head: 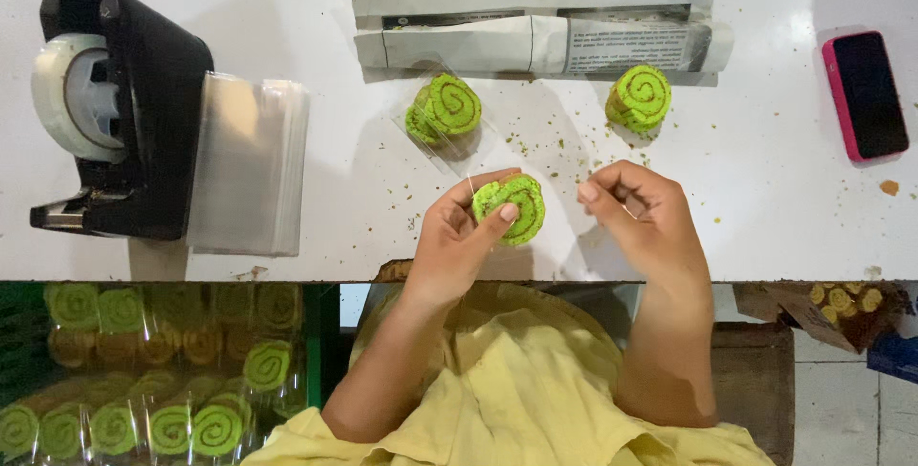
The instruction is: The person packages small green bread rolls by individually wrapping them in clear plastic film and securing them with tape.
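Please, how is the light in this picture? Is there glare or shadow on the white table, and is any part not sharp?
Head view: bright light from above gives soft glare on the white table near the top edge; the green roll slices and the tape dispenser cast soft shadows. The left hand, right hand and the held slice look slightly soft; the wrapped rolls below lie dim.
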